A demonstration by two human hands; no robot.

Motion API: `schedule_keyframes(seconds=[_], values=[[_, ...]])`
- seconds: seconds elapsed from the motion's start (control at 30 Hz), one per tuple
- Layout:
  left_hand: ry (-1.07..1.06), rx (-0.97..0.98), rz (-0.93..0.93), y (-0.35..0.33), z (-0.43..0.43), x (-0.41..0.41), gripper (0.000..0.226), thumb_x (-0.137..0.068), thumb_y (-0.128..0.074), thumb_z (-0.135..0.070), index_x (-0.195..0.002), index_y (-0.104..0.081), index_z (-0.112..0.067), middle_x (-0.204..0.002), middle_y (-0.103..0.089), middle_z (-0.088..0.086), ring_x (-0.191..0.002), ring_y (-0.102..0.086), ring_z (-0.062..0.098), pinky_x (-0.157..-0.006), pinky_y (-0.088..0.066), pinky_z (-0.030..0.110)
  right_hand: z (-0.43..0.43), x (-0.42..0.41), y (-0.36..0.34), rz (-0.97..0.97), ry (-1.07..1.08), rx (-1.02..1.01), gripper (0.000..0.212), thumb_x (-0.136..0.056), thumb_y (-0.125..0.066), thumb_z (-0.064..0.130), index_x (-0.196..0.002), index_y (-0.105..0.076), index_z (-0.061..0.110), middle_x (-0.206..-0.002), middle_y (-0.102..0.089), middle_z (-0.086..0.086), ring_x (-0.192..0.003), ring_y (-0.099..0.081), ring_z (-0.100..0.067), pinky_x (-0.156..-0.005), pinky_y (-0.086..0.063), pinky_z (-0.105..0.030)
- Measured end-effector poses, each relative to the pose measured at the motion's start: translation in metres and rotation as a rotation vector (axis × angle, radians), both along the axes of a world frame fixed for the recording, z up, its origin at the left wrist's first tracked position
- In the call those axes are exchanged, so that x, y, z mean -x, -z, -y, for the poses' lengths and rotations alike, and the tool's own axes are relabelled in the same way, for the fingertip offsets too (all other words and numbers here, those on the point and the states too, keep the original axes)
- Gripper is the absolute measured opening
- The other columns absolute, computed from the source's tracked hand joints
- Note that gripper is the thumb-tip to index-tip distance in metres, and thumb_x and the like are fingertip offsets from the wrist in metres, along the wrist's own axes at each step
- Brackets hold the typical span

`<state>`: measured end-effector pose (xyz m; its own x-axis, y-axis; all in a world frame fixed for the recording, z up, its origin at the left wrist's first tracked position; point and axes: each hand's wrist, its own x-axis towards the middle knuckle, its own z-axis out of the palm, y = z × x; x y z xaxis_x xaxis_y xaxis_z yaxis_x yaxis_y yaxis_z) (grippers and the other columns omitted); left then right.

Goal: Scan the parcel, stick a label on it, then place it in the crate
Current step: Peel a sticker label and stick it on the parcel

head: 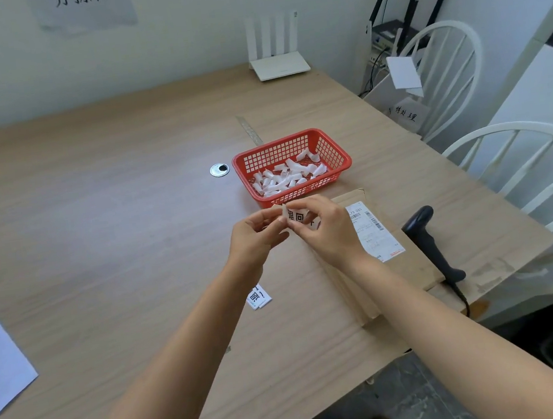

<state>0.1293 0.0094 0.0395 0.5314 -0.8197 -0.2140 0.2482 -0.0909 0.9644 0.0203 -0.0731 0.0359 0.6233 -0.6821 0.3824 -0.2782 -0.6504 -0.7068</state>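
- Main risk, as I judge it: my left grip (259,232) and right grip (318,226) both pinch the same small printed label (295,217), apparently to part it from its backing. If I pull unevenly, the sticky face could fold onto itself or cling to a fingertip, and the label would be wasted.
- Second risk: the label could tear across its black characters if both pinches drag in opposite directions.
- Third risk: the hold sits in the air, above the near edge of the cardboard parcel (356,289). Let go too early and the label drops crooked, possibly over the shipping slip (372,232) just right of my right grip, covering the barcode.
- Left grip: thumb and forefinger closed on the label's left edge, other fingers curled loosely.
- Right grip: thumb and forefinger closed on its upper right part, remaining fingers bent beneath.
- The parcel lies flat on the worktop (94,195), under and to the right of both grips.
- The red basket (292,166) of white backing strips sits just beyond the grips.
- The barcode scanner (432,243) lies farther right, on the parcel's far side, untouched.
- One loose label (258,297) rests on the worktop below my left wrist.
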Motion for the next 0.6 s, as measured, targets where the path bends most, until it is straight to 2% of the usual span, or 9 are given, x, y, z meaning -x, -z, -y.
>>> schedule_keyframes(seconds=[0.13, 0.27, 0.33, 0.43, 0.53, 0.6], values=[[0.011, 0.01, 0.062, -0.005, 0.0, 0.002, 0.015, -0.088, -0.056, -0.015, -0.098, -0.067, -0.013, -0.099, -0.068, 0.01, -0.09, -0.066, 0.018, -0.072, -0.058, 0.02, 0.001, 0.003, -0.003, 0.054, 0.018, -0.006, 0.023, -0.077, -0.073, 0.022, -0.098, -0.067, 0.014, -0.094, -0.067, -0.005, -0.072, -0.058, -0.01, -0.06, -0.041, -0.006], [-0.097, -0.013, 0.27, -0.003, 0.001, 0.003, 0.015, -0.088, -0.056, -0.018, -0.097, -0.067, -0.021, -0.083, -0.063, 0.0, -0.078, -0.058, 0.011, -0.067, -0.053, 0.021, 0.004, 0.006, -0.005, 0.077, 0.034, -0.076, 0.026, -0.077, -0.073, 0.021, -0.101, -0.066, 0.013, -0.094, -0.064, 0.001, -0.073, -0.059, -0.01, -0.06, -0.044, -0.007], [-0.119, -0.02, 0.349, -0.001, 0.001, 0.003, 0.013, -0.085, -0.06, -0.018, -0.095, -0.068, -0.022, -0.09, -0.062, 0.005, -0.084, -0.058, 0.015, -0.076, -0.053, 0.028, 0.006, 0.007, -0.005, 0.086, 0.033, -0.117, 0.026, -0.077, -0.073, 0.021, -0.101, -0.066, 0.013, -0.093, -0.061, 0.005, -0.071, -0.059, -0.008, -0.059, -0.045, -0.004], [-0.091, 0.0, 0.332, -0.005, 0.001, 0.007, 0.013, -0.083, -0.063, -0.016, -0.089, -0.069, -0.026, -0.113, -0.064, 0.01, -0.107, -0.06, 0.022, -0.093, -0.051, 0.04, 0.007, 0.009, -0.006, 0.099, 0.021, -0.162, 0.025, -0.077, -0.072, 0.02, -0.101, -0.066, 0.014, -0.092, -0.063, 0.006, -0.07, -0.058, -0.001, -0.059, -0.044, -0.003], [-0.053, 0.052, 0.315, -0.01, 0.002, 0.013, 0.023, -0.085, -0.061, -0.013, -0.079, -0.068, -0.034, -0.098, -0.068, -0.001, -0.098, -0.064, 0.017, -0.09, -0.052, 0.035, 0.006, 0.011, -0.006, 0.097, 0.021, -0.17, 0.022, -0.078, -0.072, 0.02, -0.098, -0.066, 0.014, -0.092, -0.064, 0.006, -0.07, -0.059, -0.001, -0.057, -0.044, -0.003], [-0.042, 0.058, 0.315, -0.01, 0.003, 0.016, 0.022, -0.087, -0.058, -0.014, -0.079, -0.068, -0.032, -0.09, -0.069, -0.004, -0.091, -0.066, 0.015, -0.084, -0.054, 0.032, 0.004, 0.012, -0.007, 0.081, 0.019, -0.139, 0.019, -0.078, -0.072, 0.021, -0.095, -0.066, 0.015, -0.091, -0.063, 0.005, -0.069, -0.059, -0.004, -0.057, -0.044, -0.004]])
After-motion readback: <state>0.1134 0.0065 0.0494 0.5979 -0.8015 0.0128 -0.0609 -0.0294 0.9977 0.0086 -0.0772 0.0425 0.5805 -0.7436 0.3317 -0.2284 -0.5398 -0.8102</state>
